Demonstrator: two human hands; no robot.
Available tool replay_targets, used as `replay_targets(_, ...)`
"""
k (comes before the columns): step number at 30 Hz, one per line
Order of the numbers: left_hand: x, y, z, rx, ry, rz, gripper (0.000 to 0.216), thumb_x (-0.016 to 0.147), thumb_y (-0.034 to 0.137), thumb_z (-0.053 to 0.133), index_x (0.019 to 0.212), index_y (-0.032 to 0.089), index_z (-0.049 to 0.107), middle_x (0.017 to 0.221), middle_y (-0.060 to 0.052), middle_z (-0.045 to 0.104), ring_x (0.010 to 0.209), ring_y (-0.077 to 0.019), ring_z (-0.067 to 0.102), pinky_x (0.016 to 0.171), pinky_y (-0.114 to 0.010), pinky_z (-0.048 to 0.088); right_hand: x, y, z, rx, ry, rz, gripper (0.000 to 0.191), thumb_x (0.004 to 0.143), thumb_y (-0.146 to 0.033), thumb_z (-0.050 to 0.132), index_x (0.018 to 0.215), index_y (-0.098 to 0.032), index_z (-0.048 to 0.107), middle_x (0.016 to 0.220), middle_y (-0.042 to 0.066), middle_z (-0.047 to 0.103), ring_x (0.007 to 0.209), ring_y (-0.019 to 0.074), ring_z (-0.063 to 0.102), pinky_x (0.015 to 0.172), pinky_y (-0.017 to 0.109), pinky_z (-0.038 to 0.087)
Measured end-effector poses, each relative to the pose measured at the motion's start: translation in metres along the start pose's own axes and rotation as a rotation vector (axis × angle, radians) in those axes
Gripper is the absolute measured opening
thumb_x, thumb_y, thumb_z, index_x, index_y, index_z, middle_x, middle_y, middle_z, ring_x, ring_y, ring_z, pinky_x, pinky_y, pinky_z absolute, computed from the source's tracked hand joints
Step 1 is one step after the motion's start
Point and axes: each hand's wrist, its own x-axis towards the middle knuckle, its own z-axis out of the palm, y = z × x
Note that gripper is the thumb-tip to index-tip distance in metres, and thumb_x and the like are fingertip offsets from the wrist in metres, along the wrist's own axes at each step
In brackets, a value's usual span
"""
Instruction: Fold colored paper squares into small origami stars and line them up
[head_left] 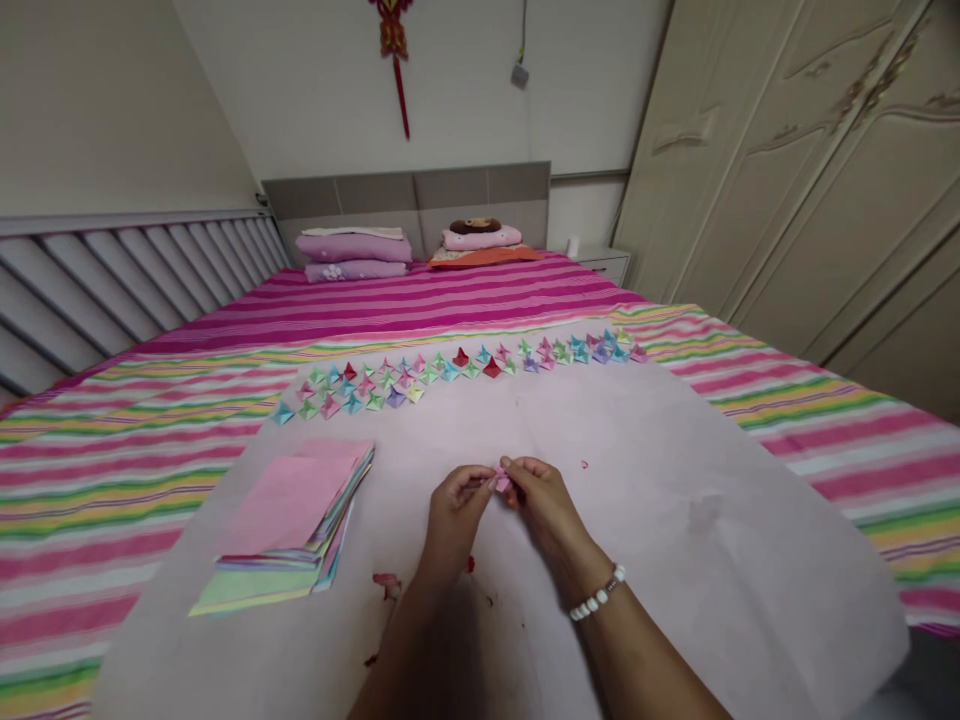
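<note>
A small pink folded paper piece (502, 481) is pinched between my two hands, above the middle of the pale board (637, 480). My left hand (459, 505) grips its left side with thumb and fingertips. On its right side, my right hand (544, 495) closes thumb and index finger; a beaded bracelet circles that wrist. The fingers cover much of the paper, so its exact shape is hidden. To the left lies a stack of coloured square paper (292, 500), a pink sheet on top. Rows of small folded paper pieces (394, 397) in several colours stand along the far edge.
The board rests on a bed with a striped sheet (787, 400). Folded bedding (356, 255) lies by the headboard (480, 195). A white rail (135, 270) runs along the left, and a wardrobe (810, 150) stands at right. Red floral marks (387, 583) show near my left forearm.
</note>
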Motion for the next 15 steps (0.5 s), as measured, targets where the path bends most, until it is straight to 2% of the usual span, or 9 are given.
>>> replay_targets(4,-0.0001,-0.0025,-0.0003,0.079,0.028,-0.011,0.012,0.075,0.026,0.062,0.079,0.016,0.068,0.08,-0.003,0.068,0.076,-0.0152,0.062,0.07,-0.025,0.048,0.0025,0.0044,-0.0022,-0.142,-0.002,0.001,0.036,0.07,-0.046,0.066,0.052,-0.017,0.056,0.042,-0.002,0.051,0.041,0.0105,0.043,0.045,0.024,0.031)
replay_targets(6,0.0007,-0.0049,-0.0012,0.067,0.046,-0.053,0.013,0.075,0.027,0.061,0.079,0.016,0.067,0.075,-0.002,0.067,0.073,-0.0148,0.061,0.068,-0.024,0.047,0.0036,0.005,-0.0036,-0.257,0.05,-0.08,0.03,0.071,-0.044,0.064,0.058,-0.017,0.061,0.045,-0.002,0.054,0.044,0.0122,0.046,0.047,0.025,0.034)
replay_targets(8,0.0016,-0.0069,-0.0021,0.045,0.061,-0.083,0.014,0.076,0.028,0.06,0.08,0.016,0.067,0.071,-0.001,0.066,0.071,-0.0147,0.061,0.067,-0.024,0.046,0.0042,0.0051,-0.0045,-0.353,0.096,-0.214,0.021,0.072,-0.037,0.063,0.07,-0.017,0.067,0.058,0.001,0.061,0.053,0.0144,0.052,0.052,0.026,0.039)
replay_targets(11,0.0022,-0.0077,-0.0028,0.054,0.066,-0.081,0.015,0.076,0.027,0.06,0.081,0.015,0.067,0.071,-0.001,0.067,0.07,-0.0147,0.061,0.067,-0.024,0.046,0.0044,0.0068,-0.0046,-0.43,0.041,-0.36,0.013,0.072,-0.028,0.062,0.078,-0.019,0.07,0.078,0.004,0.066,0.07,0.0174,0.059,0.063,0.028,0.044)
replay_targets(15,0.0016,-0.0083,-0.0028,0.147,0.053,-0.037,0.015,0.079,0.026,0.056,0.081,0.016,0.068,0.072,-0.001,0.067,0.069,-0.0147,0.061,0.066,-0.025,0.046,0.0026,0.0093,-0.0026,-0.525,-0.028,-0.399,0.01,0.072,-0.02,0.06,0.075,-0.02,0.069,0.077,0.004,0.063,0.067,0.0162,0.057,0.059,0.027,0.043)
